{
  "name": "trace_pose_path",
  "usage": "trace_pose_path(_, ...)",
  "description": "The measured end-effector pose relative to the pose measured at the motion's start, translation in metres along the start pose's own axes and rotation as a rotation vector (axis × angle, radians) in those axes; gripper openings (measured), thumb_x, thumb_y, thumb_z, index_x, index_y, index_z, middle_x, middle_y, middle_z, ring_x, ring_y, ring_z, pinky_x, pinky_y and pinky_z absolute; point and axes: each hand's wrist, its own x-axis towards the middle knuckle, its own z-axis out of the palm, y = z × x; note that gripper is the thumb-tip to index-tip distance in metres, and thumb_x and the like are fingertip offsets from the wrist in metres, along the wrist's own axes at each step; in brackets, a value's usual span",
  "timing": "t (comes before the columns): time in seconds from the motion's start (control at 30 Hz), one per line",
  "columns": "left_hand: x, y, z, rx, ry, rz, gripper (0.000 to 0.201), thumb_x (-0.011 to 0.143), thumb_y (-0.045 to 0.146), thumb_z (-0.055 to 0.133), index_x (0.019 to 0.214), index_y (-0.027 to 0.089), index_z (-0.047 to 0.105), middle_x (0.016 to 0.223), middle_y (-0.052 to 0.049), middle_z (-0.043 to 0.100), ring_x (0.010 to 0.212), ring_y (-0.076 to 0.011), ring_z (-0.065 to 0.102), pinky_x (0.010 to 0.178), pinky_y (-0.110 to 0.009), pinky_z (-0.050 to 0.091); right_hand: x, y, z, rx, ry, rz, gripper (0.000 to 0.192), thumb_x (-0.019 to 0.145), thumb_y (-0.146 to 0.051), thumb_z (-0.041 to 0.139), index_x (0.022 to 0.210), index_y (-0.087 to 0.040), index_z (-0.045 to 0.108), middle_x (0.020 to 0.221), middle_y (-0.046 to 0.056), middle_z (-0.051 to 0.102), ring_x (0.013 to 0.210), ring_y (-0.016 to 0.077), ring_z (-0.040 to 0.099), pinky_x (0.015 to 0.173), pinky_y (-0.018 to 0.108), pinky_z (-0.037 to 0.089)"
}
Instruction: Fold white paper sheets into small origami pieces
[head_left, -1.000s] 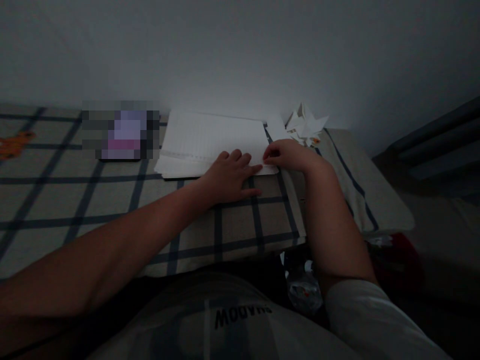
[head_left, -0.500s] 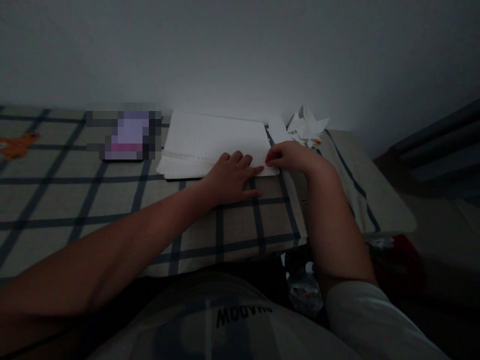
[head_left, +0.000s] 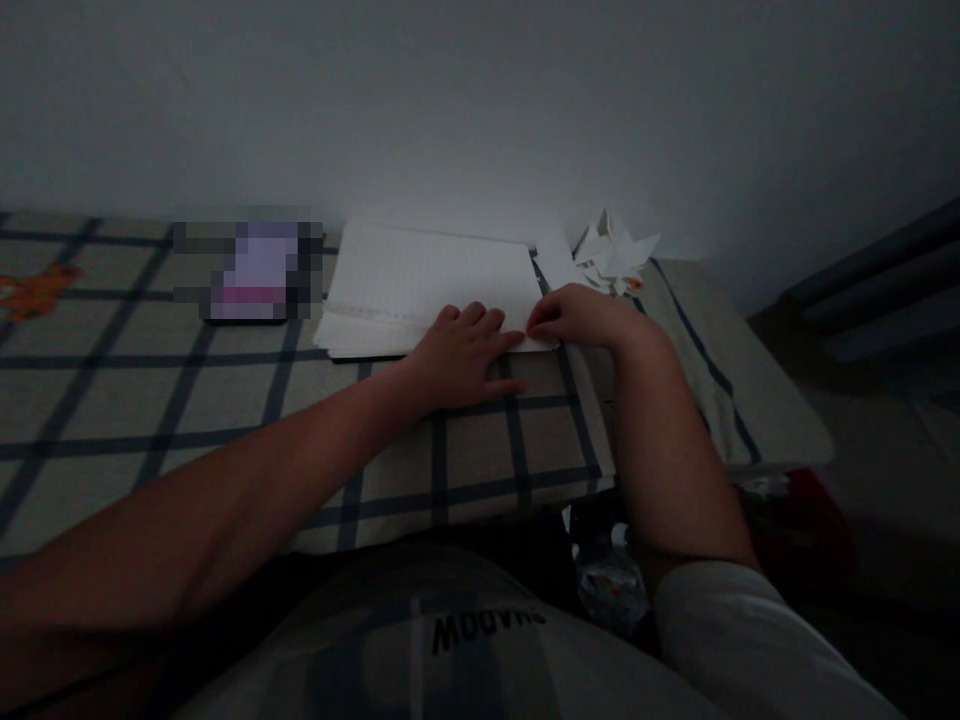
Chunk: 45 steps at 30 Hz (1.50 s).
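A stack of white lined paper (head_left: pixel 439 265) lies on the checked cloth against the wall, its sheets slightly fanned at the front left. My left hand (head_left: pixel 469 355) rests on the front edge of the paper with its fingers spread and the thumb over the cloth. Right beside it, my right hand (head_left: pixel 577 315) bends inward at the wrist. Its fingertips are pinched together at the front right corner of the paper, close to my left index finger. Whether a bit of paper is caught between them is too dark to tell.
Folded white paper shapes (head_left: pixel 615 250) stand behind my right hand. A blurred-out phone (head_left: pixel 255 270) lies left of the paper, and an orange object (head_left: pixel 37 292) sits at the far left. Below the table edge is a clear plastic bottle (head_left: pixel 611 590).
The fingertips of my right hand have slid slightly left and down along the paper toward my left index finger. My left hand stays in place.
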Motion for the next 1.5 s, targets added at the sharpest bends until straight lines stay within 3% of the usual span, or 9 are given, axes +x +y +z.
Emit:
trace_pose_path(0.33, 0.0, 0.0, 0.001, 0.007, 0.02, 0.006, 0.069, 0.095, 0.07, 0.039, 0.141, 0.021, 0.055, 0.137, -0.014, 0.057, 0.121, -0.0352, 0.05, 0.094, -0.048, 0.039, 0.003, -0.008, 0.006, -0.045, 0.027, 0.012, 0.017, 0.086, -0.02, 0.062, 0.092, -0.015, 0.077, 0.088, 0.008, 0.077, 0.078, 0.019, 0.066, 0.069, 0.029, 0.045)
trace_pose_path(0.7, 0.0, -0.001, 0.001, -0.009, 0.008, 0.0, 0.068, 0.095, 0.069, 0.041, 0.141, 0.023, 0.055, 0.137, -0.014, 0.056, 0.121, -0.035, 0.05, 0.095, -0.048, 0.038, 0.003, -0.004, 0.002, -0.017, -0.028, 0.163, 0.013, 0.083, -0.014, 0.065, 0.091, -0.016, 0.075, 0.091, 0.009, 0.077, 0.079, 0.0196, 0.067, 0.068, 0.028, 0.048)
trace_pose_path(0.97, 0.0, -0.002, 0.003, -0.008, 0.017, 0.001, 0.069, 0.095, 0.07, 0.04, 0.143, 0.023, 0.055, 0.136, -0.014, 0.057, 0.121, -0.0348, 0.049, 0.095, -0.048, 0.038, 0.001, -0.005, -0.001, -0.069, -0.08, 0.166, 0.028, 0.083, -0.009, 0.057, 0.104, -0.015, 0.076, 0.098, 0.009, 0.077, 0.084, 0.019, 0.067, 0.073, 0.027, 0.048)
trace_pose_path(1.07, -0.001, -0.002, 0.003, -0.01, 0.029, 0.0, 0.067, 0.096, 0.068, 0.04, 0.143, 0.023, 0.055, 0.134, -0.013, 0.058, 0.12, -0.0347, 0.05, 0.095, -0.048, 0.039, -0.001, -0.005, -0.002, -0.1, -0.014, 0.17, 0.031, 0.082, -0.008, 0.056, 0.104, -0.014, 0.076, 0.095, 0.01, 0.076, 0.082, 0.0195, 0.066, 0.072, 0.028, 0.047)
trace_pose_path(1.23, -0.002, -0.001, 0.005, -0.026, 0.069, -0.01, 0.062, 0.099, 0.061, 0.039, 0.139, 0.017, 0.057, 0.133, -0.014, 0.06, 0.118, -0.0337, 0.053, 0.096, -0.047, 0.042, 0.0, -0.006, 0.002, -0.065, 0.233, 0.045, 0.025, 0.085, -0.018, 0.06, 0.103, -0.015, 0.076, 0.087, 0.006, 0.072, 0.075, 0.0169, 0.061, 0.07, 0.028, 0.043)
trace_pose_path(1.5, -0.002, 0.003, 0.005, -0.09, 0.05, 0.018, 0.061, 0.103, 0.051, 0.039, 0.139, 0.004, 0.055, 0.137, -0.017, 0.06, 0.124, -0.0317, 0.052, 0.104, -0.043, 0.045, 0.009, -0.011, 0.013, -0.036, 0.153, -0.051, 0.022, 0.084, -0.019, 0.063, 0.097, -0.014, 0.079, 0.08, 0.005, 0.07, 0.071, 0.0151, 0.059, 0.069, 0.028, 0.041)
